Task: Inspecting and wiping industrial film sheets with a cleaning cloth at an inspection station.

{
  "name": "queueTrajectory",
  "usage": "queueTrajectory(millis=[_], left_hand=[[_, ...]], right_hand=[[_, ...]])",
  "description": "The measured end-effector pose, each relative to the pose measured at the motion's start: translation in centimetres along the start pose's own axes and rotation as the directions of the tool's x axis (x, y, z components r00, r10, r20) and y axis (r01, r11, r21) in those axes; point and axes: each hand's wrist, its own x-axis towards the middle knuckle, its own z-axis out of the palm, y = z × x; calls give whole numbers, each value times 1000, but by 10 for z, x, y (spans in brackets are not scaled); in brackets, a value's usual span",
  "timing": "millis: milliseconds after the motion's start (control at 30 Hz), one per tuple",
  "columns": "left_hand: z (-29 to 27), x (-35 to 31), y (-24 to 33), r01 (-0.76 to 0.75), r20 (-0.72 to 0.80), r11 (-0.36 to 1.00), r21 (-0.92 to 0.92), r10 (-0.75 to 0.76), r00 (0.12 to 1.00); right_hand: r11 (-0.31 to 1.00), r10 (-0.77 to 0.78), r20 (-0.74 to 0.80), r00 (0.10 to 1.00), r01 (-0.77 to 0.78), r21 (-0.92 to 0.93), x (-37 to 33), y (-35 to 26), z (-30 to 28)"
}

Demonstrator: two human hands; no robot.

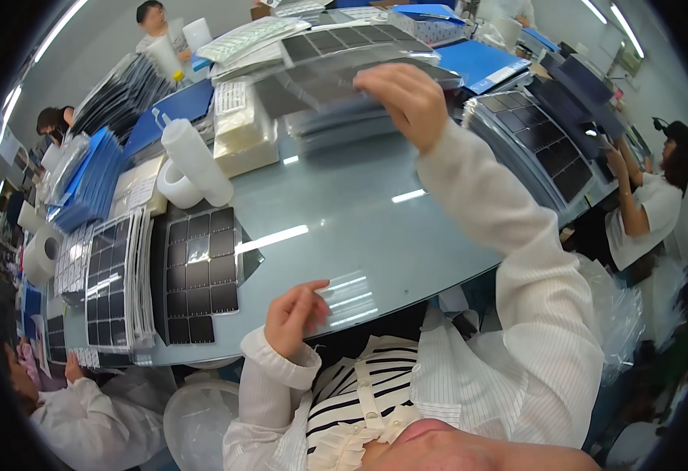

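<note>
My right hand (408, 100) reaches to the far side of the glass-topped table (352, 196). Its fingers are closed on the edge of a dark, partly see-through sheet (301, 88), smeared by motion. That sheet is above a stack of clear-wrapped sheets (352, 129); whether they touch, I cannot tell. At the near table edge my left hand (293, 315) holds nothing, its index finger stretched out and the others loosely bent. To its left lies a sheet of black rectangular panels (201, 271).
A white squeeze bottle (195, 161) and a white roll (177, 187) stand at the left. Stacked panel sheets (112, 282) lie farther left, others (536, 141) at the right. Blue folders (485, 64) sit at the back. A co-worker's sleeve (104, 416) is at the lower left.
</note>
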Motion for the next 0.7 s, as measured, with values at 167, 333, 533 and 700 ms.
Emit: queueTrajectory(millis=[167,333,533,700], left_hand=[[-1,4,31,124,51,385,-915,-193,980],[-8,0,8,9,-79,664,-747,-103,992],[14,-2,13,-225,-352,875,-429,68,934],[18,-5,17,-233,-252,907,-351,148,956]], right_hand=[[935,-259,219,941,188,299,-21,-101,-49],[929,-288,383,878,158,335,-76,-139,-69],[968,15,413,911,-117,223,-110,-152,-80],[557,713,294,636,-769,314,-102,-159,-75]])
